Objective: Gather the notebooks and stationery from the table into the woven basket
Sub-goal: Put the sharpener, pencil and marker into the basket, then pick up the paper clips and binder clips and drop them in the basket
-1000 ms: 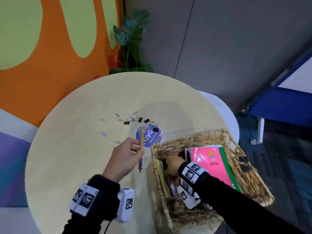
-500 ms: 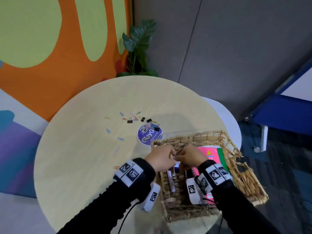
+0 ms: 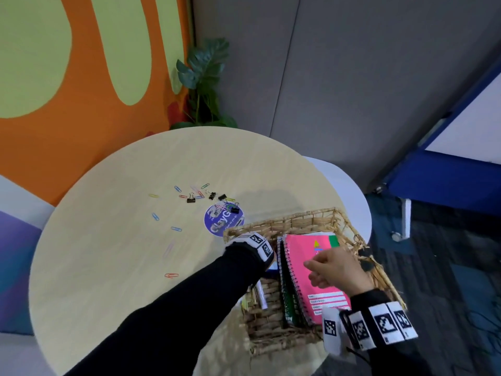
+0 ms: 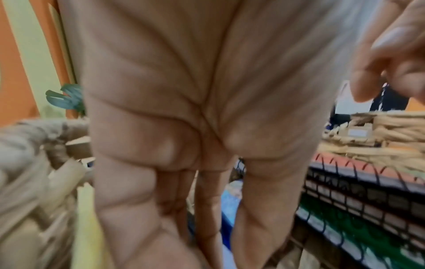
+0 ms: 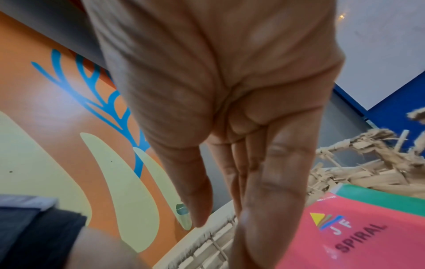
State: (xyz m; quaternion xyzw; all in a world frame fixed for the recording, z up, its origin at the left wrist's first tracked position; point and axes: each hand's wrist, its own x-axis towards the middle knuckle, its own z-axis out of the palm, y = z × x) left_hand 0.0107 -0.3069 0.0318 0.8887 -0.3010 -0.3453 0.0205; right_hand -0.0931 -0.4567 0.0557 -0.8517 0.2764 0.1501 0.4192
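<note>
left hand [image 4: 174, 163] down inside the woven basket [image 3: 298, 221], in the gap left of the notebooks; hidden behind its own wrist band in the head view. fingers straight, pointing down and held close together in the left wrist view, palm toward the camera, nothing gripped. yellow strip at lower left of that view, blue item between the fingertips; touching or not, cannot tell. left forearm in a black sleeve running from bottom left of the head frame up to the basket's near-left corner.

right hand [image 3: 336, 270] over the pink spiral notebook [image 3: 306, 253] at centre right of the head frame, fingers loosely bent, tips toward the left, holding nothing. straight and relaxed fingers in the right wrist view, above the basket rim, pink cover at lower right there. contact with the cover: cannot tell.

pink spiral notebook lying on top of a green notebook [image 3: 291, 308] and a dark spiral-bound one, all tilted inside the basket, right of centre. white pen-like item [image 3: 261, 294] on the basket floor at its left side.

basket standing on the round desk [image 3: 108, 253] at its right edge. left on the desk, upper centre of the frame: coloured paper clips [image 3: 177, 189], black binder clips [image 3: 191, 200], a round blue sticker [image 3: 221, 222] just beside the basket's far-left corner. one red paper clip [image 3: 171, 275] apart, lower on the desk.
</note>
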